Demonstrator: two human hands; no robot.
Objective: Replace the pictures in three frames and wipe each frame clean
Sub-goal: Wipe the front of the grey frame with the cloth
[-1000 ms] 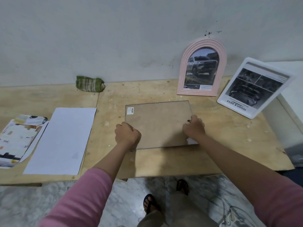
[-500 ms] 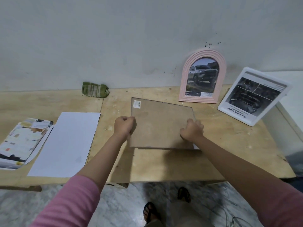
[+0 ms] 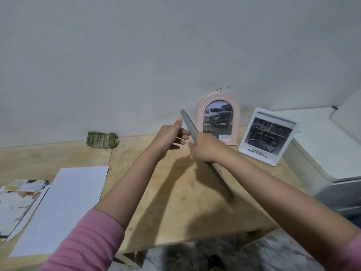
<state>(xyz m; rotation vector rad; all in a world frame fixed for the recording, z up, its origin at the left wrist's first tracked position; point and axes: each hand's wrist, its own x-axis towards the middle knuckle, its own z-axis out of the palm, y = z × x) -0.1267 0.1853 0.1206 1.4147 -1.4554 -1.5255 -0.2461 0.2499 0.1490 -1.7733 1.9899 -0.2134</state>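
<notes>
**Third frame held on edge over the workbench**

A person's right hand [image 3: 207, 148] grips a flat rectangular frame [image 3: 190, 125], seen edge-on above the plywood table [image 3: 175, 202], its long axis running from near right up to far left. The left hand [image 3: 169, 137], fingers extended, touches its upper left side. Beyond stand a pink arched frame [image 3: 218, 119] and a white frame [image 3: 268, 136]; a green cloth [image 3: 102, 140] lies far left.

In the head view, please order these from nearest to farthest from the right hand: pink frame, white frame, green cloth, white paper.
From the right hand:
1. Pink frame, just behind it at the wall.
2. White frame, to its right.
3. Green cloth, far left by the wall.
4. White paper, front left on the table.
</notes>
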